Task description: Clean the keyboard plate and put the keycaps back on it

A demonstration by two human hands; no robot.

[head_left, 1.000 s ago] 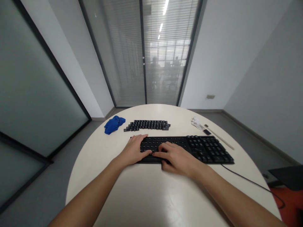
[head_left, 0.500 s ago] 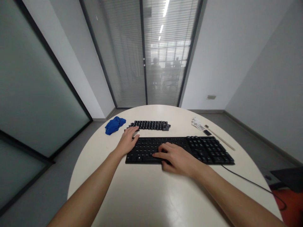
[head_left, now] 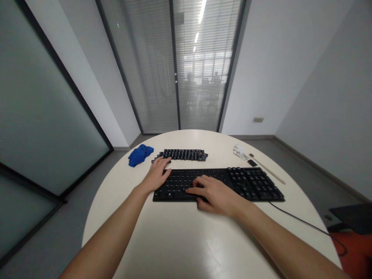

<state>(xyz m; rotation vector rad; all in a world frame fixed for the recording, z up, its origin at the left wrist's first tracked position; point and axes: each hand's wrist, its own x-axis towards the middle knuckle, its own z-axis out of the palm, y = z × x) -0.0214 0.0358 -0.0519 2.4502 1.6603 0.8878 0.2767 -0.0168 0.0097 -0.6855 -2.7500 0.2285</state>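
Note:
A black keyboard (head_left: 177, 182) lies across the round table; its main section shows rows of bare key stems, while keycaps fill the number pad on the right. At its upper left corner rests my left hand (head_left: 157, 174), open, with the thumb on the keyboard and fingertips by the loose black keycaps (head_left: 186, 155) lined up in rows behind. My right hand (head_left: 213, 193) bends over the lower middle of the keyboard. Its index finger reaches left onto the bottom rows, and the thumb sits apart near the front edge. Nothing held shows in it; the palm side is hidden.
A crumpled blue cloth (head_left: 140, 155) lies at the back left of the table (head_left: 174, 240). Toward the right are a small white bundle (head_left: 240, 151), a little black piece (head_left: 252, 163) and a long thin brush (head_left: 269, 169). The keyboard's cable (head_left: 299, 220) runs off the right edge.
The view has shifted slightly. Both hands keep nearly the same pose and place on the keyboard.

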